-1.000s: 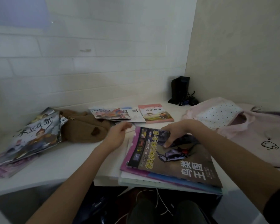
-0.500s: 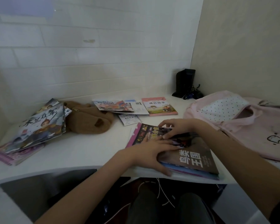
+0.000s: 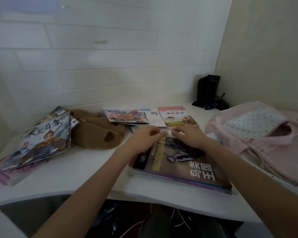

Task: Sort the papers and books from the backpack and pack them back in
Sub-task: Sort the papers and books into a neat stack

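My left hand [image 3: 145, 137] and right hand [image 3: 189, 136] meet at the far edge of the book stack [image 3: 182, 167] on the white desk [image 3: 76, 170], fingers curled; blur hides any pinch. The pink backpack [image 3: 268, 141] lies right.

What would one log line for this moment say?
left hand: curled, far edge of dark-covered book stack | right hand: same edge | pink fabric backpack: open

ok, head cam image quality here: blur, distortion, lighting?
Head view: motion blur smears both the left hand and right hand, so finger pose is unreadable; wide-angle bending curves the desk edge; lighting is dim and flat, no glare; the dark book cover reads soft.
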`<state>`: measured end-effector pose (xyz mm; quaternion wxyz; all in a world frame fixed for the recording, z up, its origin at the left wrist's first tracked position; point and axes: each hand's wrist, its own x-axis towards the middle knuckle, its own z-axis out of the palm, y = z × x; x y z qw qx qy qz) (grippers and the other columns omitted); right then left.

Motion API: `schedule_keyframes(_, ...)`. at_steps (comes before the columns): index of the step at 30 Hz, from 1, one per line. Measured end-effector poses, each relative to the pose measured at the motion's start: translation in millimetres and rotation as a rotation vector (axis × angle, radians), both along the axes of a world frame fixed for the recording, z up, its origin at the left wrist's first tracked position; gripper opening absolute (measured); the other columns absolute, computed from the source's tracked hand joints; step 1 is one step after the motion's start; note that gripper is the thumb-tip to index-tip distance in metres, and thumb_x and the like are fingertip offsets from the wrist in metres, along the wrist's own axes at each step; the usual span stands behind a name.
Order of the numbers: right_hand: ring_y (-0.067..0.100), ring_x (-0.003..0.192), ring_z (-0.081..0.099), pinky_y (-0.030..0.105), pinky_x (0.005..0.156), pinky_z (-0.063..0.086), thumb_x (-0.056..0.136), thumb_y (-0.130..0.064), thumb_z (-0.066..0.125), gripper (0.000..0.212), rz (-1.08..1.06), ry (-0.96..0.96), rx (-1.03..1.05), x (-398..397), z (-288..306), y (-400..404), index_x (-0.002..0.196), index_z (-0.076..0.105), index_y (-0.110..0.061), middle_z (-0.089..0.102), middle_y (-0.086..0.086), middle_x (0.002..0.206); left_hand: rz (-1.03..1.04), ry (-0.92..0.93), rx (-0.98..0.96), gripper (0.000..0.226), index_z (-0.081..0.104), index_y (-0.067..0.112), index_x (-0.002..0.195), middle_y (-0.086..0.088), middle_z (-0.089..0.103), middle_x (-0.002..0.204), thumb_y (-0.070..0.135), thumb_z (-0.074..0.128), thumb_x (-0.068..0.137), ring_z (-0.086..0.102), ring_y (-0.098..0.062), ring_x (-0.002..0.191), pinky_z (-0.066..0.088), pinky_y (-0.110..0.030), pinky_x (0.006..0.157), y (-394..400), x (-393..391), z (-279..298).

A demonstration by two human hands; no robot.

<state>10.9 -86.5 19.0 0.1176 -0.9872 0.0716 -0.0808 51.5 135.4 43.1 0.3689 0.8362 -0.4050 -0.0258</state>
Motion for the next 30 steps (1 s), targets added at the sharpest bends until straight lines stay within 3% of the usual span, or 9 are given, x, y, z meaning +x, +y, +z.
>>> schedule_keyframes(3, 0.03, 0.112, 0.051, 0.042, 0.088, 0.046, 0.091, -0.033, 0.047, 0.038, -0.105, -0.078, -0.009, 18, 4, -4, 0.129, 0.048, -0.026, 0.057, 0.01, 0.124, 0.256, -0.519, 0.283, 0.032, 0.058, 0.014, 0.119, -0.005, 0.06, 0.122, 0.02, 0.057, 0.087, 0.049, -0.022, 0.117, 0.034, -0.036, 0.102, -13, 49, -6)
schedule_keyframes(7, 0.017, 0.084, 0.053, 0.026, 0.061, 0.041, 0.083, -0.008, 0.049, 0.047, -0.209, -0.112, 0.246, 47, 2, -5, 0.127, 0.049, -0.025, 0.059, 0.009, 0.117, 0.292, -0.53, 0.574, 0.035, 0.05, 0.013, 0.123, -0.007, 0.05, 0.132, 0.014, 0.054, 0.088, 0.036, -0.026, 0.131, 0.017, -0.046, 0.115, -38, 88, -13)
schedule_keyframes(13, 0.023, 0.073, 0.062, 0.038, 0.063, 0.053, 0.084, -0.004, 0.051, 0.018, -0.169, -0.355, 0.464, 77, -8, 19, 0.095, 0.056, -0.018, 0.065, 0.004, 0.084, 0.432, -0.554, 0.478, 0.031, 0.052, 0.017, 0.12, -0.005, 0.06, 0.12, 0.012, 0.046, 0.091, 0.052, -0.028, 0.115, 0.045, -0.042, 0.088, -46, 106, -32)
schedule_keyframes(16, 0.03, 0.052, 0.067, 0.037, 0.046, 0.056, 0.091, -0.019, 0.046, 0.011, -0.274, -0.4, 1.1, 83, 2, 37, 0.1, 0.045, -0.012, 0.068, 0.015, 0.077, 0.512, -0.683, 0.143, 0.039, 0.061, 0.012, 0.116, -0.009, 0.069, 0.108, 0.002, 0.062, 0.078, 0.067, -0.028, 0.09, 0.052, -0.035, 0.062, -40, 102, -25)
schedule_keyframes(20, 0.039, 0.078, 0.071, 0.042, 0.061, 0.058, 0.091, -0.057, 0.035, 0.057, -0.259, -0.2, 1.977, 81, 9, 28, 0.113, 0.052, -0.008, 0.07, 0.026, 0.098, 0.229, -0.745, -0.05, 0.037, 0.072, 0.016, 0.104, -0.01, 0.074, 0.096, 0.008, 0.07, 0.068, 0.071, -0.028, 0.076, 0.057, -0.035, 0.06, -46, 92, -26)
schedule_keyframes(22, 0.038, 0.088, 0.069, 0.047, 0.067, 0.059, 0.09, -0.061, 0.039, 0.066, -0.271, -0.068, 1.935, 76, 6, 16, 0.116, 0.058, -0.003, 0.069, 0.025, 0.105, 0.082, -0.682, 0.027, 0.036, 0.07, 0.021, 0.109, -0.008, 0.073, 0.1, 0.012, 0.064, 0.075, 0.07, -0.027, 0.082, 0.055, -0.033, 0.066, -52, 87, -27)
schedule_keyframes(24, 0.036, 0.088, 0.067, 0.048, 0.067, 0.059, 0.097, -0.026, 0.049, 0.038, -0.33, -0.075, 1.807, 73, 2, 13, 0.125, 0.052, 0.0, 0.067, 0.021, 0.103, 0.023, -0.533, 0.131, 0.042, 0.062, 0.029, 0.122, -0.002, 0.068, 0.116, 0.011, 0.057, 0.084, 0.063, -0.023, 0.102, 0.047, -0.031, 0.082, -55, 91, -29)
schedule_keyframes(26, 0.033, 0.09, 0.063, 0.047, 0.067, 0.055, 0.095, 0.0, 0.046, 0.033, -0.412, -0.207, 1.726, 75, -4, 11, 0.128, 0.048, -0.003, 0.062, 0.016, 0.105, -0.009, -0.415, 0.157, 0.046, 0.058, 0.029, 0.126, -0.001, 0.065, 0.123, 0.009, 0.057, 0.085, 0.058, -0.021, 0.111, 0.043, -0.031, 0.088, -55, 97, -31)
schedule_keyframes(30, 0.024, 0.092, 0.064, 0.036, 0.081, 0.055, 0.093, -0.009, 0.054, 0.035, -0.519, -0.688, 1.207, 71, -2, 7, 0.129, 0.055, -0.01, 0.062, 0.014, 0.118, 0.068, -0.381, 0.296, 0.059, 0.037, 0.035, 0.141, 0.008, 0.034, 0.151, 0.024, 0.057, 0.087, 0.018, -0.018, 0.143, 0.002, -0.055, 0.114, -51, 100, -35)
